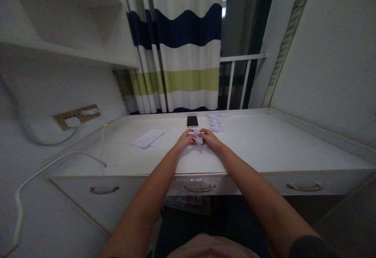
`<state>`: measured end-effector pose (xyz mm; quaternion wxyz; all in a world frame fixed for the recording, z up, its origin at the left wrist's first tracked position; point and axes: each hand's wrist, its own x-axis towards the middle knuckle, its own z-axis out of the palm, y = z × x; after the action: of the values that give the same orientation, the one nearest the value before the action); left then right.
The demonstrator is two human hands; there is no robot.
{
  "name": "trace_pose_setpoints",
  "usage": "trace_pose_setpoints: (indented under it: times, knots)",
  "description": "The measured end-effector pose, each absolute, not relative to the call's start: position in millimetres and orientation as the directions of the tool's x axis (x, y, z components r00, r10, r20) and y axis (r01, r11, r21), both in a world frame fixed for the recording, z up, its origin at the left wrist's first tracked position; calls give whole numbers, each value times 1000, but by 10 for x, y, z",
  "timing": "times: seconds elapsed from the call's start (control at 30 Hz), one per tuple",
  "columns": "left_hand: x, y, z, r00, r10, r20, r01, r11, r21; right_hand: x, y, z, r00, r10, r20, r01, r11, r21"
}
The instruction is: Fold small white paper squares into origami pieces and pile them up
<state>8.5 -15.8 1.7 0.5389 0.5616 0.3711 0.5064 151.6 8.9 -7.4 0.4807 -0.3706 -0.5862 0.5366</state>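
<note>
Between my two hands is a small piece of folded white paper [197,137], held just above the desk. My left hand [186,139] pinches its left side, and my right hand [209,138] grips its right side with bent fingers. Just beyond my right hand lie several folded white paper pieces [216,123] in a loose row. A dark phone [192,121] rests flat behind the held paper. Off to the left is a small stack of white paper sheets [149,138].
The white desk [264,144] has drawers with metal handles [199,188] along its front. A striped curtain [190,54] hangs behind it. On the left, a white cable [64,157] runs over the desk edge below a wall socket [76,117]. A shelf [70,54] juts out at upper left.
</note>
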Motion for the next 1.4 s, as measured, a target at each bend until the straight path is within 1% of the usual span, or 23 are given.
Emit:
trace_pose_setpoints:
  times: [0.07,0.23,0.47,0.67,0.87,1.13,1.3,1.4]
  knots:
    - [84,-164,25,190,967,167,-139,-142,980,1518,80,-70,-292,945,145,-99,121,-988]
    - [81,-200,44,289,947,141,-168,-95,981,1514,104,-101,-300,942,152,-150,111,-982]
    - [106,-177,20,269,951,150,-179,-104,978,1500,86,-114,-342,924,168,-115,136,-984]
    - [124,-156,5,268,952,149,-130,-117,984,1493,75,-101,-322,925,200,-79,184,-980]
    - [113,-171,15,278,949,151,-140,-116,983,1482,60,-87,-310,933,181,-49,175,-983]
    - [106,-170,20,266,953,149,-159,-109,981,1490,85,-85,-260,949,179,-63,169,-984]
    - [75,-170,59,234,955,184,-247,-125,961,1511,13,4,-227,965,135,-126,108,-986]
    - [63,-148,69,164,970,180,-297,-125,947,1510,-39,54,-221,971,85,-169,48,-984]
